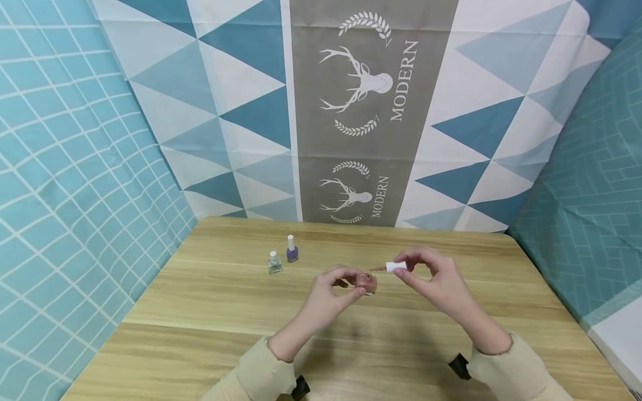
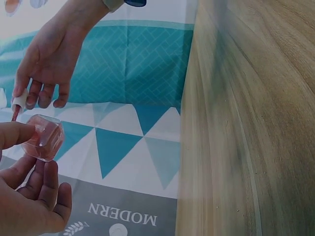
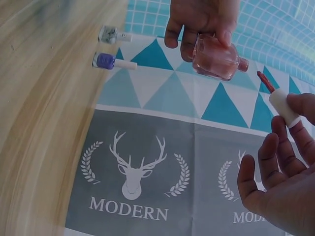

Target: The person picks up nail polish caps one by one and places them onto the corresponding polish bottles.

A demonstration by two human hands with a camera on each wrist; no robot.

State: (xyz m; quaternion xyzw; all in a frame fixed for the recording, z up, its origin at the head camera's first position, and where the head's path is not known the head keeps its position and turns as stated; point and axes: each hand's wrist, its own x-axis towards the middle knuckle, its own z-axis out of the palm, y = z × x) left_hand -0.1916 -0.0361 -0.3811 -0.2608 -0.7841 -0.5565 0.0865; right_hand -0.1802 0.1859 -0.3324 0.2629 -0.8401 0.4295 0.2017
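My left hand point(image 1: 326, 292) holds a glass nail polish bottle point(image 1: 367, 283) of pinkish-brown polish between thumb and fingers, raised over the table. The bottle's neck is uncapped, as the right wrist view shows point(image 3: 216, 58). My right hand point(image 1: 441, 281) pinches the white cap of the nail polish brush point(image 1: 396, 267) between thumb and finger. Its polish-coated bristles point(image 3: 266, 81) point toward the bottle's neck and are apart from it. In the left wrist view the bottle point(image 2: 45, 137) sits between thumb and fingertips, with the white cap point(image 2: 19, 100) just above.
A purple nail polish bottle point(image 1: 292, 252) and a clear one point(image 1: 274, 264), both with white caps, stand upright on the wooden table point(image 1: 200, 312), left of the hands. A patterned cloth point(image 1: 241, 111) hangs behind the table's far edge.
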